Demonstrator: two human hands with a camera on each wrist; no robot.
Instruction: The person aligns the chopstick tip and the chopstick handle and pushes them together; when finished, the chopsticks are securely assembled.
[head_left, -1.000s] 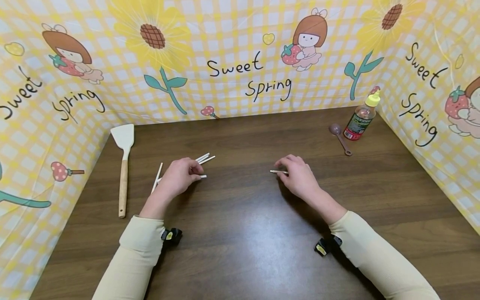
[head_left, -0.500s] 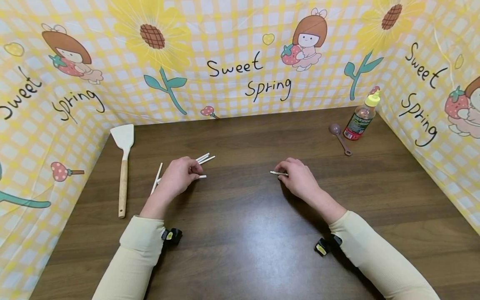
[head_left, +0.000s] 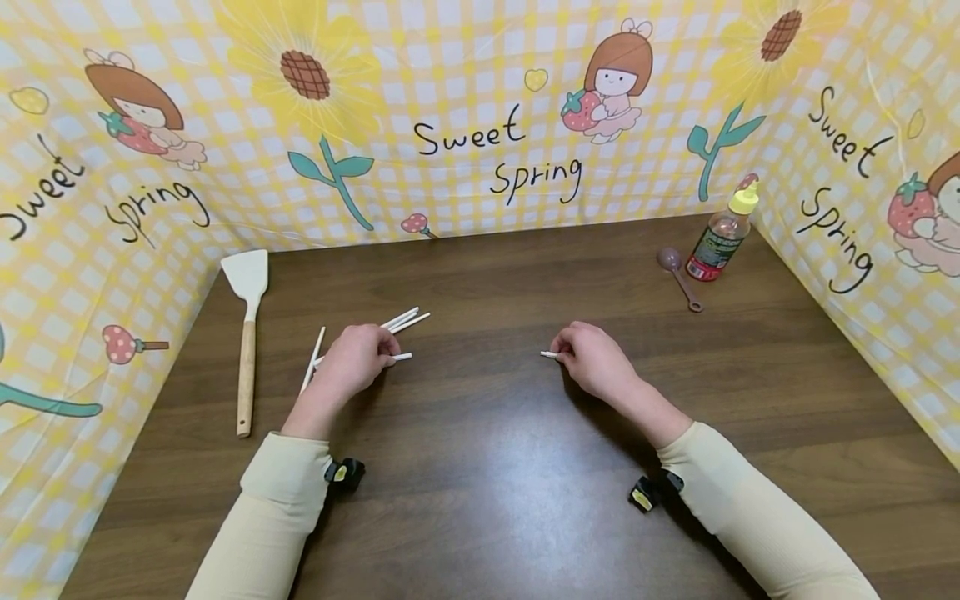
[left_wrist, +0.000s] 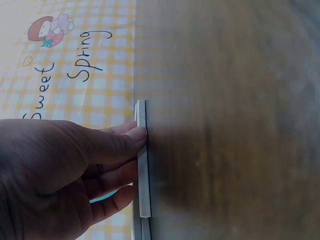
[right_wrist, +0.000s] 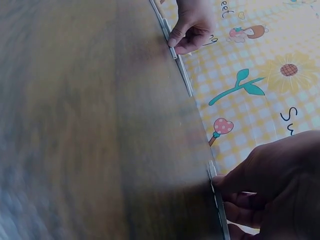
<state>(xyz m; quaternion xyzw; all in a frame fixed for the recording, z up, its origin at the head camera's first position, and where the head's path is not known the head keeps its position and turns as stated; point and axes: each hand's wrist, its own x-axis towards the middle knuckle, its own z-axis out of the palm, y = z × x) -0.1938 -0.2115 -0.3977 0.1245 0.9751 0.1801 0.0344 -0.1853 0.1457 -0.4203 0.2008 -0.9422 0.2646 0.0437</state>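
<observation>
My left hand [head_left: 354, 360] pinches a slim white stick [left_wrist: 144, 175] between thumb and fingers, low over the brown table. More white sticks [head_left: 405, 320] lie just beyond that hand, and another stick [head_left: 312, 357] lies to its left, partly covered by the wrist. Across the table, my right hand [head_left: 596, 358] pinches a similar white stick [right_wrist: 218, 202] by thumb and fingertips. One short end points left in the head view; the fingers hide the rest. Whether either held stick touches the tabletop, I cannot tell.
A white spatula [head_left: 246, 333] with a wooden handle lies at the left. At the back right stand a yellow-capped squeeze bottle [head_left: 718, 243] and, beside it, a brownish measuring spoon [head_left: 681, 279] lying flat. A checkered cloth [head_left: 465, 75] walls the table's back and sides.
My right hand has come slightly nearer with its stick, its fingers drawn closer together, and less of the stick shows. The left hand has barely shifted.
</observation>
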